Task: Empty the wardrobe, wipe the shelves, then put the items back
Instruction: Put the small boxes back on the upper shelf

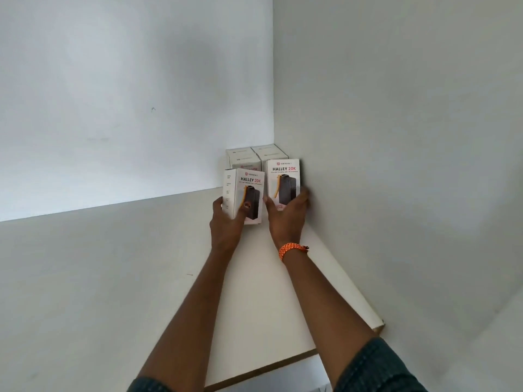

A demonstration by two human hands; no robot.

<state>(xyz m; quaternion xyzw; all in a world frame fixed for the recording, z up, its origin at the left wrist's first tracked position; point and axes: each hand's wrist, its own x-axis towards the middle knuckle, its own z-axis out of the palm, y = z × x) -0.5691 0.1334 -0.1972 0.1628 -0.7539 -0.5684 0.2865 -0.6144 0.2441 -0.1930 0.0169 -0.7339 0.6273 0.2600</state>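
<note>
both arms stretched deep into the far right corner of a white wardrobe shelf. left hand wrapped around the lower part of a white "halley 20k" box, thumb on its left side, fingers curled across the printed front; box upright, turned slightly so its left side shows, bottom edge apparently just on or just off the shelf, hard to tell which. right hand cupped around the lower part of a second box with the same print, thumb at its left edge, fingers curled round the right edge next to the side wall; box upright, close against that wall. two more white boxes right behind, side by side against the back wall, tucked into the corner. orange braided band on the right wrist. dark sleeves at the bottom edge.
</note>
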